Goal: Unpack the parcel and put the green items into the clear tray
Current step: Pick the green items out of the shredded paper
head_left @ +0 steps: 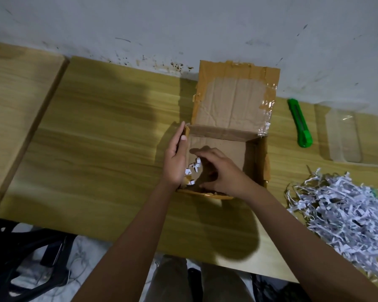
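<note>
— Two sets of fingers are at the parcel (234,101). Our left hand (175,162) pinches its left wall, thumb inside, fingers (180,131) outside.
— And our right hand (220,173)?
— It is down inside, fingers (205,152) curved over the bottom beside a few white paper scraps (194,166). Whether they grasp anything, we cannot tell.
— What lies around us?
— The parcel's flap stands open toward the wall (183,29). On the surface (107,138) to our right, the green cutter (299,124) lies between the parcel and the clear tray (336,136), touching neither. Nearer us is a heap of shredded paper (340,208), with a speck of green (374,191) at its edge.
</note>
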A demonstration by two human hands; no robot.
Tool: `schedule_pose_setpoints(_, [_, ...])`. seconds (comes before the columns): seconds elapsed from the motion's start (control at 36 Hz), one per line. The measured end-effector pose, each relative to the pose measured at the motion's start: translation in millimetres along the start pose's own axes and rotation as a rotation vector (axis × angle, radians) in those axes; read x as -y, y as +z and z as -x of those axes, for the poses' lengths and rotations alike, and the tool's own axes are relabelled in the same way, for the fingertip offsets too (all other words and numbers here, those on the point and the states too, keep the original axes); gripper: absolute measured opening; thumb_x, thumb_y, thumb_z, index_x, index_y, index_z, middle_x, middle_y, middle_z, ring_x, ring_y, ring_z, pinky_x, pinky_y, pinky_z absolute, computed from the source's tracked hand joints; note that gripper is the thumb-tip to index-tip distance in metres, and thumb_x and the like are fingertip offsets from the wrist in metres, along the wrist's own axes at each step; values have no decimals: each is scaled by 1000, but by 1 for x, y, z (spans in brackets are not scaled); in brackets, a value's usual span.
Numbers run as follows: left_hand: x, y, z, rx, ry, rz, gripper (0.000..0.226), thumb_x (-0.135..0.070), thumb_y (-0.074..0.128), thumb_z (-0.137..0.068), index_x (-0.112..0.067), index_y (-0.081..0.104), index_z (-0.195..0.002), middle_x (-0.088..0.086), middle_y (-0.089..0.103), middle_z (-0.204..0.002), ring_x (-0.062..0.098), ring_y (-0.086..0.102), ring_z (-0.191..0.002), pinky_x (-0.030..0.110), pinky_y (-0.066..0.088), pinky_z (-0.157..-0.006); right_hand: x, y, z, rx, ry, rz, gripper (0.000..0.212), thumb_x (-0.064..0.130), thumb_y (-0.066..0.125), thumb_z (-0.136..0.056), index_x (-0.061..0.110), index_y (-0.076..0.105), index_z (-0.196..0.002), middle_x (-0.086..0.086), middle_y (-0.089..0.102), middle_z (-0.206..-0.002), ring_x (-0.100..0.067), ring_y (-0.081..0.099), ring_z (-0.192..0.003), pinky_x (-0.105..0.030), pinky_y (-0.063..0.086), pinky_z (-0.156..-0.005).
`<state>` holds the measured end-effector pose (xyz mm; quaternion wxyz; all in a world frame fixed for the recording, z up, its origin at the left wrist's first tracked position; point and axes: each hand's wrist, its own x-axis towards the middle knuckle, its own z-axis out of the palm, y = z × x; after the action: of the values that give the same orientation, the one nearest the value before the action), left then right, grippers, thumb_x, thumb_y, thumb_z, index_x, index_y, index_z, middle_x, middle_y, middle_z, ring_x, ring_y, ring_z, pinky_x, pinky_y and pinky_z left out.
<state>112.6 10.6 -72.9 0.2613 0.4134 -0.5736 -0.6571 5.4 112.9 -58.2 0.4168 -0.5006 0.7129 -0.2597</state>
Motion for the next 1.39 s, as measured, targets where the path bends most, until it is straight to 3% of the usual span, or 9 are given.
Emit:
schedule_pose_setpoints(0.08, [1, 1, -1, -10, 1, 2, 40, -16, 35, -99, -17, 37, -139, -15, 36, -136, -7, 32, -126, -3, 32, -93, 2, 8, -10, 29, -152, 35, 71, 10, 78, -68, 12, 46, -131, 1, 43, -118, 3, 38, -106, 0, 33, -89])
schedule_pose_setpoints(0.17, [3, 2, -3, -28, 10, -15, 39, -16, 36, -99, -19, 38, -138, -17, 37, -135, -7, 33, -126, 4, 31, -101, 1, 14, -19, -9, -234, 27, 53, 9, 78, -68, 3, 56, -116, -6, 50, -112, -1, 45, -98, 1, 34, -84])
schedule_pose_setpoints(0.28, [5, 2, -3, -27, 19, -42, 39, -15, 36, -99, -19, 38, -138, -9, 36, -144, -12, 37, -121, 0, 34, -92, 0, 18, -26, -32, -242, 27, 38, 5, 75, -69, 5, 59, -103, 1, 49, -102, -5, 49, -89, 0, 36, -78])
schedule_pose_setpoints(0.42, [-3, 7, 2, 5, 23, 21, 42, -6, 32, -99, -7, 29, -141, -25, 39, -124, -26, 50, -60, -4, 40, -57, -1, 22, -30, -78, -260, 30, 26, -1, 72, -68, 6, 61, -91, -3, 57, -93, -16, 58, -82, -8, 41, -74])
schedule_pose_setpoints(0.5, [0, 4, 0, -1, 27, -23, 41, -9, 33, -99, -11, 32, -140, -28, 50, -127, -24, 52, -81, -3, 41, -69, -1, 22, -29, -73, -279, 32, 21, -3, 71, -69, 6, 65, -87, -9, 63, -89, -19, 60, -81, -11, 43, -74])
schedule_pose_setpoints(0.61, [2, 0, -1, -7, 40, -81, 40, -14, 35, -99, -14, 36, -139, -12, 35, -140, -6, 34, -126, 0, 33, -93, 1, 22, -26, -44, -322, 42, 17, -5, 69, -71, 5, 70, -84, -9, 69, -86, -12, 60, -79, -8, 43, -75])
schedule_pose_setpoints(0.83, [3, 1, -1, -17, 43, -58, 40, -14, 35, -99, -12, 36, -139, -14, 36, -136, -3, 33, -128, 1, 33, -95, 4, 25, -27, 60, -327, 66, 8, -5, 67, -72, -2, 72, -78, -15, 70, -83, -22, 64, -77, -32, 50, -72])
schedule_pose_setpoints(1.0, [-2, -1, 1, 13, 26, -88, 40, -16, 34, -100, -14, 35, -140, -5, 35, -146, -4, 31, -128, -5, 31, -90, 2, 21, -23, 72, -305, 83, 7, 0, 72, -73, 3, 74, -79, -11, 72, -82, -14, 64, -74, -19, 50, -68])
schedule_pose_setpoints(1.39, [-6, -3, 0, 12, 43, -228, 41, -19, 35, -99, -19, 36, -140, -3, 36, -148, -5, 30, -127, -10, 25, -88, -10, 5, -18, -322, -141, 45, 14, 7, 75, -72, 8, 75, -86, -9, 75, -88, -18, 68, -80, -29, 55, -80])
